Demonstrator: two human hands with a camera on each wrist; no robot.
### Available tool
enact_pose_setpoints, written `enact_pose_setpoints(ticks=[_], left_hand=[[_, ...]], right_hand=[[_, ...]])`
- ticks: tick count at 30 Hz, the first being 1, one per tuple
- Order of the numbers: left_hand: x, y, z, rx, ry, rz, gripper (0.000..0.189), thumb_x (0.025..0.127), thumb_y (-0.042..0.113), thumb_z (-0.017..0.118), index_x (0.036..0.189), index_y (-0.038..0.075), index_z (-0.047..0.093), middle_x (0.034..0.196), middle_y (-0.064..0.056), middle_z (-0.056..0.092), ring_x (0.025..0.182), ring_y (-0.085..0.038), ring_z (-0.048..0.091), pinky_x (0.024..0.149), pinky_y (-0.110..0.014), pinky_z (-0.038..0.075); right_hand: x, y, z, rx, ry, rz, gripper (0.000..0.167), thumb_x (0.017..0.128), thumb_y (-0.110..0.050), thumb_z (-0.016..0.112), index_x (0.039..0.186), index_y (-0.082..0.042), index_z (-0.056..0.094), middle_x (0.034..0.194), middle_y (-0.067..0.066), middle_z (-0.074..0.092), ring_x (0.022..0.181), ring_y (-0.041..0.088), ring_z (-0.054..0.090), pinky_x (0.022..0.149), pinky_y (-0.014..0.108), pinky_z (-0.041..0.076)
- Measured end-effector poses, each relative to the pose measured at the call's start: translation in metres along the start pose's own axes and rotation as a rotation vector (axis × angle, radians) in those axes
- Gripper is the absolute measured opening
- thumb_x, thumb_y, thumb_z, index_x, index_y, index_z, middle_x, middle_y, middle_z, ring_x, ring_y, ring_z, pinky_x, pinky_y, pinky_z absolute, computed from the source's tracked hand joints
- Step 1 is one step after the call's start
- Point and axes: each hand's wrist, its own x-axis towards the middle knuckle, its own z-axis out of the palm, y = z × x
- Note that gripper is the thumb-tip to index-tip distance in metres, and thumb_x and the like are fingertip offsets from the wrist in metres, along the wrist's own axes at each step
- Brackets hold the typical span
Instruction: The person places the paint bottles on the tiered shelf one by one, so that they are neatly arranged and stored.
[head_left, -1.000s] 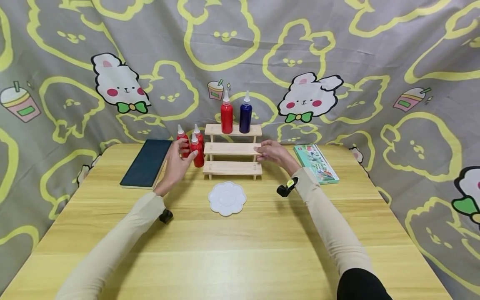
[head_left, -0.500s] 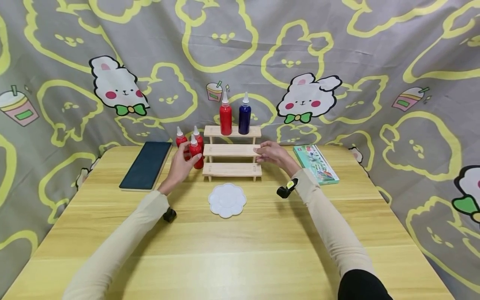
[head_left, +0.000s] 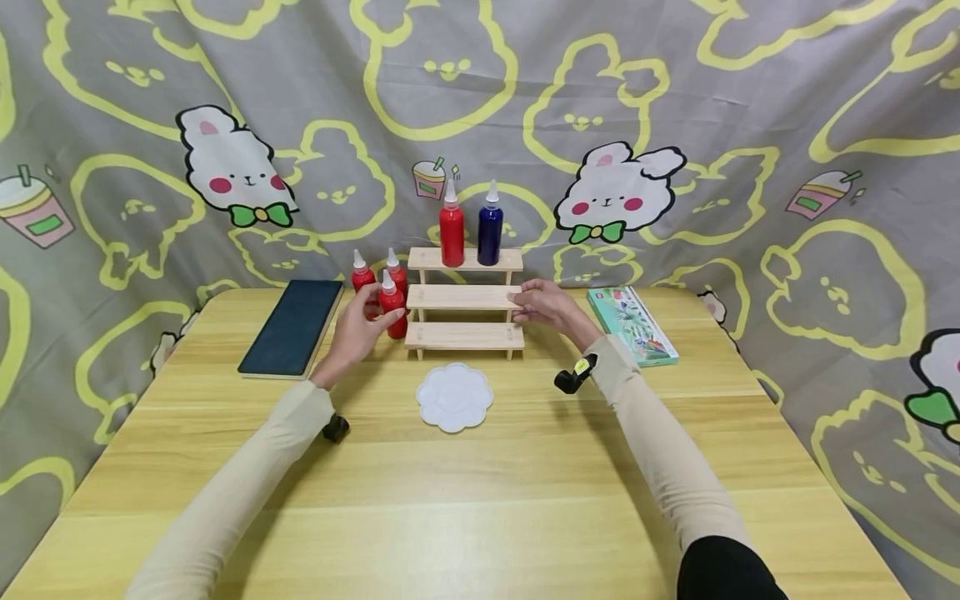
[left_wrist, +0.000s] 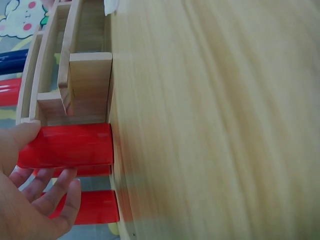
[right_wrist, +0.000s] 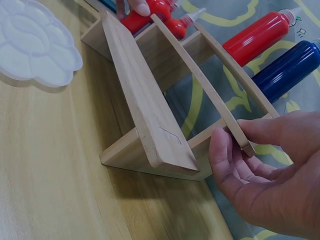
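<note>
A three-step wooden display rack point(head_left: 465, 335) stands at the back of the table. My left hand point(head_left: 354, 332) holds the front red squeeze bottle point(left_wrist: 70, 145) at the rack's left side, thumb on one side and fingertips on the other. This bottle stands upright on the table. Behind it are two more red bottles, partly covered by the hand in the head view. With thumb and fingers, my right hand point(right_wrist: 275, 170) pinches the right end of the middle shelf point(right_wrist: 200, 80). On the top shelf stand a red bottle point(head_left: 452, 237) and a dark blue bottle point(head_left: 490, 233), both with white nozzles.
A white flower-shaped palette point(head_left: 454, 398) lies before the rack. Left of the bottles is a dark-covered book point(head_left: 292, 327); a green illustrated box point(head_left: 633, 327) lies to the right. A patterned grey curtain point(head_left: 480, 92) hangs behind the wooden table point(head_left: 480, 492).
My left hand has moved slightly right and closed round the front red bottle. The right hand keeps its pinch on the middle shelf.
</note>
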Motion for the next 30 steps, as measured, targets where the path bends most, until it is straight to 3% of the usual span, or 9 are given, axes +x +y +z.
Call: enact_pose_setpoints(ticks=[10, 17, 21, 25, 27, 30], left_hand=[[0.003, 0.001, -0.007, 0.014, 0.016, -0.016, 0.056, 0.093, 0.02, 0.082, 0.138, 0.0, 0.055, 0.126, -0.025, 0.064, 0.112, -0.041, 0.063, 0.102, -0.053, 0.054], [0.001, -0.002, -0.015, -0.045, -0.088, -0.053, 0.067, 0.095, 0.016, 0.08, 0.149, -0.001, 0.046, 0.14, -0.025, 0.057, 0.126, -0.043, 0.055, 0.104, -0.051, 0.05], [0.0, -0.011, -0.02, -0.15, -0.148, -0.063, 0.064, 0.099, 0.012, 0.074, 0.153, -0.001, 0.043, 0.147, -0.027, 0.054, 0.131, -0.044, 0.055, 0.103, -0.032, 0.051], [-0.003, -0.02, -0.022, -0.195, -0.144, -0.062, 0.06, 0.098, 0.011, 0.074, 0.15, -0.001, 0.048, 0.147, -0.025, 0.056, 0.131, -0.042, 0.057, 0.095, -0.014, 0.05], [-0.004, -0.021, -0.021, -0.17, -0.135, -0.043, 0.058, 0.098, 0.012, 0.076, 0.149, -0.001, 0.05, 0.145, -0.024, 0.057, 0.13, -0.042, 0.058, 0.098, -0.019, 0.051], [-0.004, -0.02, -0.02, -0.122, -0.121, -0.015, 0.056, 0.097, 0.015, 0.077, 0.146, -0.001, 0.054, 0.141, -0.023, 0.059, 0.128, -0.041, 0.059, 0.106, -0.037, 0.052]], right_hand=[[0.0, -0.003, -0.001, -0.03, 0.012, 0.01, 0.036, 0.104, -0.006, 0.063, 0.131, 0.0, 0.039, 0.098, 0.008, 0.056, 0.071, 0.014, 0.066, 0.072, 0.022, 0.062], [0.001, -0.002, 0.0, -0.017, -0.003, 0.017, 0.039, 0.104, -0.004, 0.062, 0.133, 0.002, 0.037, 0.1, 0.01, 0.056, 0.071, 0.016, 0.066, 0.071, 0.023, 0.062], [0.0, -0.002, 0.0, -0.025, 0.002, 0.013, 0.038, 0.104, -0.005, 0.062, 0.132, 0.001, 0.037, 0.1, 0.011, 0.056, 0.071, 0.016, 0.066, 0.071, 0.023, 0.062], [-0.001, -0.002, 0.002, -0.025, -0.006, 0.021, 0.034, 0.104, -0.005, 0.062, 0.128, 0.0, 0.039, 0.096, 0.01, 0.057, 0.07, 0.016, 0.066, 0.072, 0.024, 0.062], [-0.001, -0.002, 0.001, -0.026, -0.009, 0.025, 0.033, 0.104, -0.006, 0.062, 0.127, 0.0, 0.04, 0.094, 0.009, 0.058, 0.07, 0.016, 0.067, 0.072, 0.024, 0.062], [-0.003, -0.003, 0.001, -0.034, -0.001, 0.028, 0.034, 0.104, -0.007, 0.063, 0.128, 0.0, 0.04, 0.093, 0.009, 0.06, 0.072, 0.016, 0.068, 0.073, 0.024, 0.062]])
